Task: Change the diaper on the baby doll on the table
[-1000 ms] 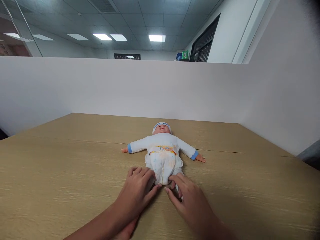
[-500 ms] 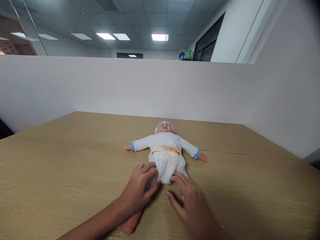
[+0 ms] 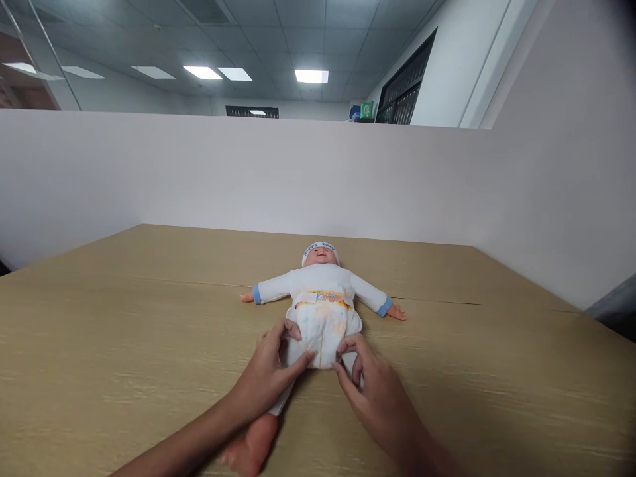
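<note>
A baby doll (image 3: 320, 275) lies on its back, arms spread and head away from me, in a white top with blue cuffs. Round its hips is a white diaper (image 3: 325, 324) with an orange printed waistband. My left hand (image 3: 275, 358) rests at the diaper's left leg edge, fingers curved and thumb apart from them, both touching the diaper. At the opposite leg edge, my right hand (image 3: 370, 381) pinches the diaper between thumb and bent fingers. One bare doll foot (image 3: 251, 445) shows beneath my left forearm; my right hand hides most of the other leg.
The doll lies on a wide wood-grain table (image 3: 149, 331) with a seam across it. A white partition (image 3: 238, 172) rises behind the table's far edge, and a pale wall (image 3: 551, 199) stands on the right. A dark object (image 3: 616, 308) lies beyond the right edge.
My left fingers have curled back and spread from the thumb at the leg edge. My right thumb has closed up toward its fingers at the diaper. The view has shifted slightly.
</note>
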{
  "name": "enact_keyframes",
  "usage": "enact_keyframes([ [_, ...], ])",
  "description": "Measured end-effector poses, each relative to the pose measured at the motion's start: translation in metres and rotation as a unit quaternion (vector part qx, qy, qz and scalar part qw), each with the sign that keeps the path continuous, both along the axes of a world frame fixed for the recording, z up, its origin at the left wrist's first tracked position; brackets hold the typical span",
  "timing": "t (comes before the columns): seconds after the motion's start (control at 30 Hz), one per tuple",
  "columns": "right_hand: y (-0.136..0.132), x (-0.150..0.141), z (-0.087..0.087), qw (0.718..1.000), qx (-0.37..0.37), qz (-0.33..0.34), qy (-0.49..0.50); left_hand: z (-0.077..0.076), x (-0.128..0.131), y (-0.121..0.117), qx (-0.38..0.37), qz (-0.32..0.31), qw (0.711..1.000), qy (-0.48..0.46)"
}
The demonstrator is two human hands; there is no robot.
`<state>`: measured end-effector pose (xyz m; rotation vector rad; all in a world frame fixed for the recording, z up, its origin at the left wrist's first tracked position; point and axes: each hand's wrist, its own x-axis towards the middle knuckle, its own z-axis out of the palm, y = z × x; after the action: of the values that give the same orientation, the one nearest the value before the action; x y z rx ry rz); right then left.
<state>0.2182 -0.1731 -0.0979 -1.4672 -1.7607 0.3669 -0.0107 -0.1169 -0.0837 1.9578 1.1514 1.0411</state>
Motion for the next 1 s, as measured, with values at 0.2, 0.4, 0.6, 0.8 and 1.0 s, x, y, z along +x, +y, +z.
enact_keyframes([
  [0.2, -0.001, 0.005, 0.003, 0.999, 0.013, -0.023, -0.019, -0.018, 0.0, 0.005, -0.02, 0.051, 0.998, -0.036],
  [0.4, -0.004, 0.004, 0.008, 0.999, 0.008, 0.016, -0.044, 0.005, 0.0, 0.003, -0.074, 0.025, 0.997, -0.006],
  [0.6, -0.012, -0.005, 0.005, 1.0, 0.015, 0.02, -0.017, 0.027, -0.001, 0.008, -0.151, -0.083, 0.984, -0.041],
  [0.8, -0.014, -0.007, 0.003, 1.0, 0.02, 0.019, -0.01, 0.021, -0.004, 0.013, -0.2, -0.122, 0.968, -0.094],
  [1.0, -0.004, -0.002, 0.003, 0.999, -0.044, 0.002, 0.023, 0.021, -0.001, 0.011, -0.177, -0.13, 0.972, -0.086],
])
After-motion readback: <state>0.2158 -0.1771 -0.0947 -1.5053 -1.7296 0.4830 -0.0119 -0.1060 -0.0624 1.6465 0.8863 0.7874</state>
